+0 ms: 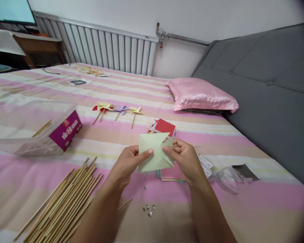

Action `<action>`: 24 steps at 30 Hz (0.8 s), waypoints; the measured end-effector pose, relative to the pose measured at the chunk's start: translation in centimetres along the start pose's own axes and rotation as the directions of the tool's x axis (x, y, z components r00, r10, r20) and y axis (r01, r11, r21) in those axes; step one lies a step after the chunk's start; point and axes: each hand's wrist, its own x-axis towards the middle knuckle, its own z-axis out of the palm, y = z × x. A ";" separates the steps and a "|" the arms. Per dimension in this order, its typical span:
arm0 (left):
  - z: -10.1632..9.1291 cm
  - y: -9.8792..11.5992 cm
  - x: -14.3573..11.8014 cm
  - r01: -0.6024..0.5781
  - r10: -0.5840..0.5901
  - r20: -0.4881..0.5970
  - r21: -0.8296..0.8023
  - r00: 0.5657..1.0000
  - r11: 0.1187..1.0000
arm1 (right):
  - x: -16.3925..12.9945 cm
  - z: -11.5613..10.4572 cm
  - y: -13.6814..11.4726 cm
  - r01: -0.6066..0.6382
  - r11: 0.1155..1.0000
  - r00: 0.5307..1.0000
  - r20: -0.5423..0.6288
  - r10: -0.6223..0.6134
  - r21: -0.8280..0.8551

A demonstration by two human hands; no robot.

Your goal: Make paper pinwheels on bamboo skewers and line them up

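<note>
Both hands pinch one pale green paper square [154, 152] just above the bed [243, 202]: the left hand [128, 162] grips its left edge, the right hand [184, 158] folds a corner inward. Beyond the hands lie three finished pinwheels [116, 111]; this one seems barely begun. Loose pins [148, 208] sit below the hands, sticks [66, 202] left of them. The paper stack [164, 126] behind is partly hidden.

Over the striped bed [243, 209], the left hand [128, 163] and right hand [186, 158] pinch a pale green paper square [154, 152] from either side, wooden sticks [66, 202] lying toward the bed's near-left corner.
</note>
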 end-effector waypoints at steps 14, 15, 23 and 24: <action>0.1 -0.4 -0.1 0.018 -0.023 0.061 0.091 0.998 0.996 | 0.2 -0.5 -0.5 0.086 0.996 0.996 -0.031 -0.087 -0.027; 0.2 -0.4 -0.2 0.027 -0.035 0.067 0.109 0.997 0.994 | 0.2 -0.6 -0.4 0.085 0.995 0.995 -0.043 -0.087 -0.052; 0.3 -0.4 -0.2 0.027 -0.036 0.057 0.160 0.998 0.987 | 0.3 -0.8 0.0 0.071 0.994 0.995 -0.065 -0.076 -0.087; 0.3 -0.4 -0.2 0.017 -0.025 0.052 0.155 0.998 0.988 | 0.3 -0.8 0.0 0.070 0.994 0.995 -0.068 -0.076 -0.085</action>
